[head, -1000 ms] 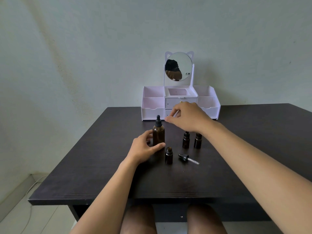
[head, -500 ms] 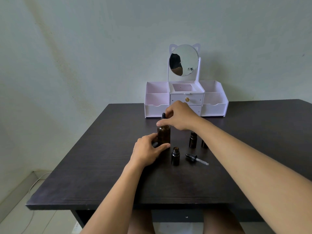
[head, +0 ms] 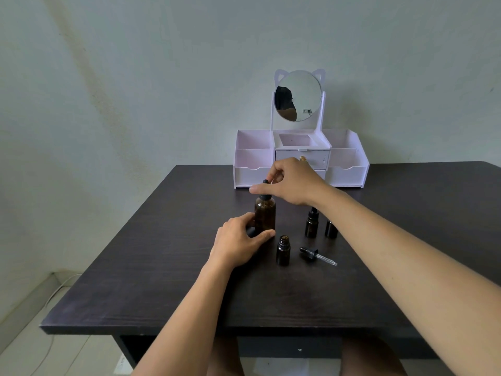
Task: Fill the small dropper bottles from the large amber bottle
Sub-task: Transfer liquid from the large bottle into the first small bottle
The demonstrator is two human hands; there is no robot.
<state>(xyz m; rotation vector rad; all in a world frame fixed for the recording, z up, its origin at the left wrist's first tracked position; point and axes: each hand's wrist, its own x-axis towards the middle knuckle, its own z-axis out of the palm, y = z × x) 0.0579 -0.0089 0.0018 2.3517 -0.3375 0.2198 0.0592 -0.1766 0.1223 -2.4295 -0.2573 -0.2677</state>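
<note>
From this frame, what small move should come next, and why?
Probably unscrew and lift the dropper cap off the large bottle. The right hand has its fingertips at that cap, the left hand steadies the bottle's base, and one small bottle already stands open beside its own dropper, ready to be filled.

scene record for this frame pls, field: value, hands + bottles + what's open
left hand: gripping base of large amber bottle, upright on table
right hand: fingers at the large bottle's dropper cap
open small bottle: uncapped, upright
loose dropper: lying flat, right of the open bottle
capped small bottles: one in full view, one partly hidden by right forearm
background: white organiser with mirror
</note>
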